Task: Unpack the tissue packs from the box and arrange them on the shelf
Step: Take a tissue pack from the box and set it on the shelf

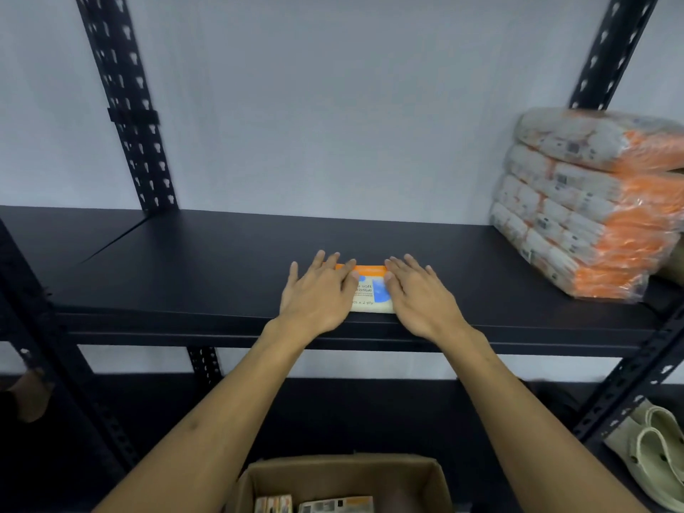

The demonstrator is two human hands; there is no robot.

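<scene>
A flat tissue pack [370,290], cream with an orange top band and blue print, lies near the front edge of the black shelf [192,275]. My left hand [318,296] rests flat on its left side with fingers straight. My right hand [418,296] lies flat on its right side the same way. Below, the open cardboard box [425,475] holds a few more packs [333,505] at its bottom.
A stack of several wrapped orange and white tissue bundles [588,205] fills the shelf's right end. Black perforated uprights [129,105] stand at the back left and right. Pale sandals [651,449] sit at the lower right.
</scene>
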